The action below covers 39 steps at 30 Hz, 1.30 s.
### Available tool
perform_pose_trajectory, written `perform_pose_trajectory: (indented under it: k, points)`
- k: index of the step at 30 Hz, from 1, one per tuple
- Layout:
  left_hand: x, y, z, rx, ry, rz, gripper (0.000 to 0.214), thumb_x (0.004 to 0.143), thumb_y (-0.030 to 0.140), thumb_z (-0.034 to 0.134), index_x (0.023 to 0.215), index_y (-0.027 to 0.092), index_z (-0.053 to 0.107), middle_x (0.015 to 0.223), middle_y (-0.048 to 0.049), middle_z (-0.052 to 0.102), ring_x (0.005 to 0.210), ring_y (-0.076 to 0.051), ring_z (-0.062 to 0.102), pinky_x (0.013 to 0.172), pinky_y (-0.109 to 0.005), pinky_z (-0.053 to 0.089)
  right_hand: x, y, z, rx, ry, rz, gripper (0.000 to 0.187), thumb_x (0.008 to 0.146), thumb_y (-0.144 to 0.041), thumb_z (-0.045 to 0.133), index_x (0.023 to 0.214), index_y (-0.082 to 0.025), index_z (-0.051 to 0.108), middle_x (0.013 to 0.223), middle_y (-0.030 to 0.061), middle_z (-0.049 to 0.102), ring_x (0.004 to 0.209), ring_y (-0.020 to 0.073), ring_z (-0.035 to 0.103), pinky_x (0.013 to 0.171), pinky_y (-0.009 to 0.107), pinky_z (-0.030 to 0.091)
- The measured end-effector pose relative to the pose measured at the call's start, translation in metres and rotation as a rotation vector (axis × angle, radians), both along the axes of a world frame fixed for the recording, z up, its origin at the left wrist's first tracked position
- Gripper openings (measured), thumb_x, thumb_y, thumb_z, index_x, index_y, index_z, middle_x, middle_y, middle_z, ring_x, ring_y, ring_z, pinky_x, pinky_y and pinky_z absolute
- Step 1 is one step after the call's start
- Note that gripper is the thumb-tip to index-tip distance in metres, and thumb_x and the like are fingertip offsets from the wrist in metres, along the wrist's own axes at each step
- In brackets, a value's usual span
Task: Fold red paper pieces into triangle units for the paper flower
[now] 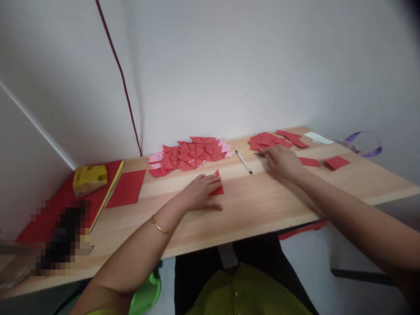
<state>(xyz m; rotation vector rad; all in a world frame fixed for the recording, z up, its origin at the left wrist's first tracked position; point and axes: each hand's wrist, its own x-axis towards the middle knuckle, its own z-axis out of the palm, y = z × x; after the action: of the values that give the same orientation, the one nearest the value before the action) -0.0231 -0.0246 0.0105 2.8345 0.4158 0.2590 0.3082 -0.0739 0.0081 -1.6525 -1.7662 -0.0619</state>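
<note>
My left hand (205,191) lies on the table with its fingers stretched over a small folded red paper (217,189), the thumb apart from them. Part of that paper is hidden under the fingers. Further right, my right hand (284,162) has its fingers closed around a dark tool with two pointed tips (260,152); it looks like scissors, though most of it is covered. Just behind this hand is a pile of red paper pieces (265,140). A white pen (243,162) with dark ends rests between the two hands.
Folded red and pink paper pieces (193,154) are heaped along the wall. At left lie a red sheet (127,188) and a yellow packet (90,179). Red pieces (337,162), a white strip (318,138) and a purple ribbon (374,152) are at right. The table's front edge is near my body.
</note>
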Motion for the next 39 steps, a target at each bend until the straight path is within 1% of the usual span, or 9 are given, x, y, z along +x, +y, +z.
perform_pose_trajectory:
  k: [3,6,9,14,19,25,29,33,39]
  points:
    - [0.002,0.003,-0.002,0.022,-0.138,0.030,0.061,0.076,0.057,0.061,0.121,0.017,0.058,0.131,-0.0155,0.056,0.123,-0.029,0.050,0.104,-0.044,0.036,-0.059,0.012,0.010,-0.191,-0.120,0.233,0.021,0.086,-0.021,0.049,0.099,-0.016,0.065,0.098,0.0112,0.068,0.089,0.0219,0.059,0.078,0.031,0.042]
    - [-0.002,0.011,-0.003,0.053,-0.243,0.153,0.040,0.084,0.043,0.057,0.114,0.017,0.061,0.119,-0.0127,0.063,0.111,-0.024,0.057,0.095,-0.038,0.044,-0.113,0.027,0.016,-0.313,-0.195,0.475,0.028,0.083,-0.021,0.056,0.109,-0.015,0.064,0.110,0.0123,0.067,0.100,0.0229,0.059,0.087,0.032,0.042]
    - [-0.008,0.016,-0.003,0.057,-0.240,0.243,0.027,0.087,0.030,0.053,0.109,0.018,0.061,0.110,-0.0100,0.066,0.101,-0.020,0.060,0.088,-0.034,0.047,-0.137,0.038,0.015,-0.397,-0.298,0.473,0.033,0.081,-0.020,0.058,0.113,-0.015,0.063,0.111,0.0147,0.065,0.103,0.0269,0.057,0.087,0.035,0.040]
    - [-0.005,0.014,-0.005,0.008,-0.191,0.274,0.023,0.084,0.025,0.056,0.105,0.017,0.062,0.099,-0.0079,0.067,0.093,-0.019,0.060,0.081,-0.032,0.047,-0.132,0.043,0.011,-0.530,-0.271,0.486,0.024,0.077,-0.024,0.062,0.100,-0.016,0.067,0.095,0.0110,0.067,0.091,0.0247,0.058,0.077,0.032,0.041]
    - [0.001,0.011,-0.003,-0.108,-0.279,0.384,0.016,0.084,0.021,0.054,0.094,0.018,0.066,0.082,-0.0043,0.067,0.076,-0.015,0.059,0.070,-0.028,0.045,-0.130,0.042,0.008,-0.433,0.066,0.604,0.008,0.076,-0.018,0.059,0.077,-0.015,0.067,0.078,0.0044,0.066,0.073,0.0145,0.057,0.065,0.023,0.040]
    - [0.000,0.008,0.002,-0.309,-0.413,0.484,0.015,0.082,0.024,0.054,0.080,0.017,0.068,0.074,-0.0025,0.065,0.066,-0.012,0.055,0.062,-0.024,0.041,-0.132,0.037,0.014,-0.355,0.429,0.589,0.013,0.073,-0.028,0.067,0.073,-0.015,0.064,0.071,0.0005,0.064,0.064,0.0103,0.053,0.059,0.022,0.038]
    - [0.003,0.004,0.004,-0.447,-0.402,0.538,0.014,0.078,0.026,0.055,0.074,0.016,0.065,0.063,-0.0001,0.059,0.056,-0.010,0.047,0.054,-0.023,0.036,-0.132,0.033,0.019,-0.359,0.703,0.532,0.027,0.066,-0.037,0.074,0.078,-0.017,0.063,0.059,-0.0053,0.052,0.052,0.0071,0.042,0.051,0.021,0.033]
    - [0.004,0.000,0.007,-0.650,-0.353,0.527,0.015,0.075,0.029,0.057,0.072,0.015,0.063,0.059,0.0022,0.053,0.053,-0.009,0.042,0.051,-0.021,0.031,-0.134,0.030,0.021,-0.446,0.986,0.516,0.032,0.063,-0.044,0.075,0.072,-0.017,0.061,0.061,-0.0027,0.057,0.055,0.0093,0.049,0.051,0.023,0.039]
    - [0.003,-0.004,0.013,-0.821,-0.251,0.458,0.017,0.074,0.031,0.060,0.066,0.015,0.060,0.054,0.0040,0.047,0.049,-0.007,0.036,0.047,-0.020,0.027,-0.129,0.030,0.021,-0.361,1.096,0.391,0.032,0.067,-0.046,0.072,0.070,-0.017,0.058,0.058,-0.0044,0.053,0.051,0.0076,0.044,0.048,0.021,0.034]
